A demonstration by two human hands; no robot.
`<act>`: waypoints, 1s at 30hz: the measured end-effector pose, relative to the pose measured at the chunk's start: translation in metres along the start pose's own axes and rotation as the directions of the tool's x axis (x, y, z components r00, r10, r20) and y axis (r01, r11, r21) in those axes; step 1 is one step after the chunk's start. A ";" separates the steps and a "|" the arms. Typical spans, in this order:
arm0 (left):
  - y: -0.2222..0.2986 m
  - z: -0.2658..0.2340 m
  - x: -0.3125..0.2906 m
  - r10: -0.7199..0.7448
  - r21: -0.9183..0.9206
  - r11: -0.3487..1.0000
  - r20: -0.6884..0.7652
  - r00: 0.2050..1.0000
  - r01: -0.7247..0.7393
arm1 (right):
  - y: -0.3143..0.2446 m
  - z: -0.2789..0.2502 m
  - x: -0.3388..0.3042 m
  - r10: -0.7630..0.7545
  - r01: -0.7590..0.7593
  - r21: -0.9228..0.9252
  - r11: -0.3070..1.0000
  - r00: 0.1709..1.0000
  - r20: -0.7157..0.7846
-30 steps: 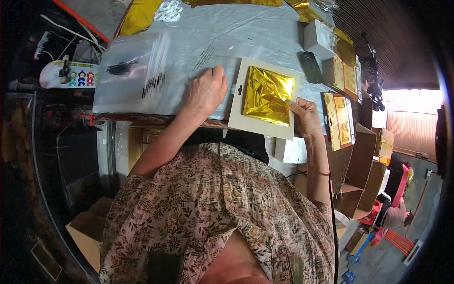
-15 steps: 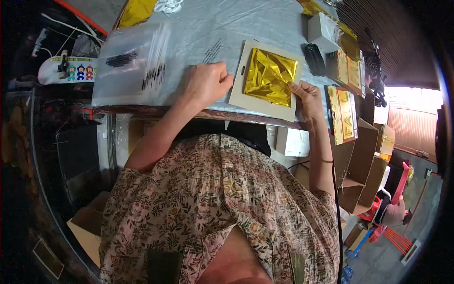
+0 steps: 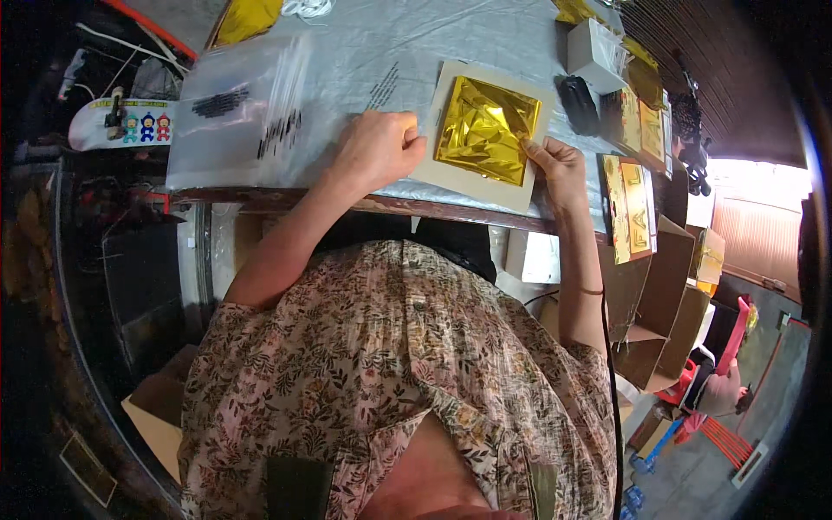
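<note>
My right hand (image 3: 561, 172) pinches the right edge of a shiny gold foil packet (image 3: 485, 134), which lies on a larger grey-beige card (image 3: 505, 192). The card is tilted a little on the table and has a hang slot, largely hidden now, toward its left side. Just left of the card, my left hand (image 3: 381, 149) is closed with its fingers curled in. Whether it grips anything, such as clear film, I cannot make out. Small black print (image 3: 384, 85) shows beyond that hand. A stack of clear plastic bags (image 3: 208, 152) lies farther left.
The table has a silvery cover (image 3: 364, 39). At right are a black object (image 3: 578, 106), a white box (image 3: 595, 56) and gold printed packages (image 3: 630, 208). White cord (image 3: 308, 7) lies at the far edge. Cardboard boxes (image 3: 663, 303) stand beside the table, lower right.
The card and gold foil packet have shifted slightly away from me and to the left, turning a little. My right hand moved with them; my left hand stayed almost in place.
</note>
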State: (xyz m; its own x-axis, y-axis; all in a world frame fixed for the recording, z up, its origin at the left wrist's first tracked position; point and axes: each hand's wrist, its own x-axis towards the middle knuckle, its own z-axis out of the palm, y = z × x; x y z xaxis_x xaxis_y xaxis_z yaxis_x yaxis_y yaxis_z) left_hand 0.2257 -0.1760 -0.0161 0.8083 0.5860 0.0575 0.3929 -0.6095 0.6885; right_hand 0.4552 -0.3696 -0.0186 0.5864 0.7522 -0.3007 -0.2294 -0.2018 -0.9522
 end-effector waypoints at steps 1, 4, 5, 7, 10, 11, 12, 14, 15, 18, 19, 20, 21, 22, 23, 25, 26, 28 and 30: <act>0.002 -0.001 0.000 -0.033 0.055 0.998 0.013 0.999 0.033 | 0.001 -0.002 0.001 0.001 0.000 -0.051 0.999 1.000 0.005; 0.004 0.000 0.000 0.000 0.116 0.993 -0.011 1.000 0.001 | 0.013 -0.008 0.012 -0.023 0.023 -0.081 0.996 1.000 -0.010; 0.004 0.001 0.001 0.006 0.117 0.993 -0.016 1.000 -0.004 | 0.015 -0.011 0.014 -0.032 0.031 -0.081 0.996 0.999 -0.011; 0.003 0.006 0.000 0.019 0.081 0.997 -0.049 0.999 -0.015 | 0.011 -0.004 0.009 -0.006 0.006 -0.055 0.998 1.000 -0.011; 0.005 0.008 0.000 0.028 0.098 0.995 -0.062 0.998 -0.021 | 0.007 0.004 0.010 -0.025 0.023 -0.071 0.997 0.999 -0.023; 0.005 0.009 0.000 0.035 0.091 0.995 -0.069 0.997 -0.029 | 0.004 0.008 0.009 -0.014 0.011 -0.091 0.996 0.999 -0.033; 0.004 0.009 0.000 0.038 0.091 0.995 -0.070 0.997 -0.031 | 0.005 0.009 0.010 -0.022 0.017 -0.102 0.995 0.999 -0.049; 0.003 0.010 0.001 0.109 0.136 0.986 -0.081 0.991 -0.098 | 0.010 0.004 0.015 -0.010 0.007 -0.092 0.996 0.999 -0.032; 0.005 0.009 0.001 0.112 0.136 0.986 -0.081 0.990 -0.100 | 0.011 0.002 0.018 0.006 -0.007 -0.082 0.997 1.000 -0.016; 0.006 0.005 -0.001 0.067 0.198 0.978 0.009 0.998 -0.068 | 0.011 0.009 0.022 0.027 -0.027 -0.034 0.999 0.999 -0.022; 0.004 0.005 -0.002 0.097 0.201 0.975 -0.008 0.995 -0.093 | 0.006 0.015 0.020 0.026 -0.027 -0.035 0.999 1.000 -0.016; 0.002 0.005 -0.004 0.126 0.205 0.971 -0.025 0.992 -0.119 | -0.001 0.021 0.017 0.062 -0.062 -0.001 0.998 0.998 -0.018; 0.002 0.004 -0.004 0.126 0.206 0.972 -0.028 0.992 -0.118 | -0.009 0.025 0.014 0.096 -0.096 0.032 0.995 0.995 -0.022; 0.003 0.003 -0.004 0.131 0.224 0.967 -0.011 0.991 -0.125 | -0.005 0.022 0.018 0.095 -0.094 0.030 0.995 0.995 -0.020; 0.003 0.003 -0.004 0.136 0.243 0.961 0.006 0.991 -0.133 | 0.004 0.016 0.025 0.093 -0.093 0.002 0.996 0.995 -0.022; -0.001 0.004 -0.005 0.144 0.258 0.956 0.003 0.990 -0.140 | 0.005 0.018 0.031 0.094 -0.095 -0.027 0.995 0.995 -0.014; -0.003 0.004 -0.004 0.158 0.271 0.950 0.005 0.988 -0.153 | 0.005 0.019 0.033 0.099 -0.099 -0.045 0.994 0.995 -0.002; -0.003 0.003 -0.004 0.160 0.273 0.950 -0.007 0.987 -0.152 | 0.003 0.023 0.035 0.106 -0.105 -0.062 0.993 0.994 0.012; -0.003 0.001 -0.003 0.162 0.275 0.949 -0.018 0.987 -0.151 | 0.002 0.026 0.036 0.107 -0.105 -0.097 0.990 0.994 0.016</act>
State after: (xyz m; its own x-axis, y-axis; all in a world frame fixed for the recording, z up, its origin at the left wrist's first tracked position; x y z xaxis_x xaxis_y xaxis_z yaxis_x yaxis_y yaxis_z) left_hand 0.2230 -0.1764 -0.0188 0.8534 0.4889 0.1808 0.3719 -0.8141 0.4460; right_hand 0.4556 -0.3267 -0.0299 0.5458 0.7365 -0.3997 -0.2129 -0.3394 -0.9162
